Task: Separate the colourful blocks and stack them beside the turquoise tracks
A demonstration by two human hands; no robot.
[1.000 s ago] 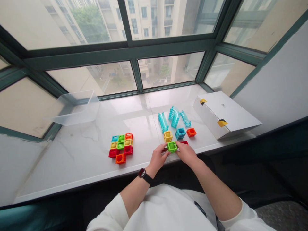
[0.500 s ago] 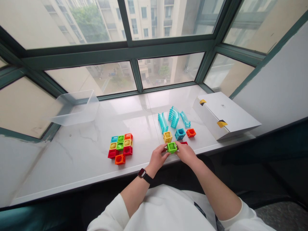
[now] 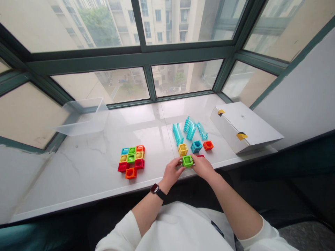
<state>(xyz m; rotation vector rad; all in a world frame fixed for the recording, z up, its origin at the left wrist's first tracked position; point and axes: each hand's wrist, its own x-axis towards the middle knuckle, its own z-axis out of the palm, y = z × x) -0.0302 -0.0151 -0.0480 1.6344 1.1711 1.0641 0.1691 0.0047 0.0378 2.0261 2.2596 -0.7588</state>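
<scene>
**A:** What have you got between your hands?

**B:** You're gripping a green block [image 3: 187, 161], a hollow cube with a round opening, over the front part of the marble windowsill [image 3: 78, 174].

**A:** How are my hands set?

**B:** Neither has let go. Your left hand [image 3: 171, 173] is closed on the block's left side and your right hand [image 3: 202, 166] on its right. A black smartwatch [image 3: 156, 190] sits on your left wrist.

**A:** What's right by it?

**B:** A red block [image 3: 200, 156] is partly hidden just behind your right hand. A yellow block [image 3: 183, 150] sits just behind the green one, with a blue block [image 3: 196, 146] and an orange block [image 3: 208, 145] to its right. Beyond them lie three clear teal curved pieces [image 3: 190, 128].

**A:** And further out?

**B:** To your left, there's a tight cluster of multicoloured blocks [image 3: 131, 161]. A clear plastic tub [image 3: 83, 116] stands at the far left by the window, and a white box [image 3: 243, 127] with yellow-and-black tape lies on the right.
</scene>
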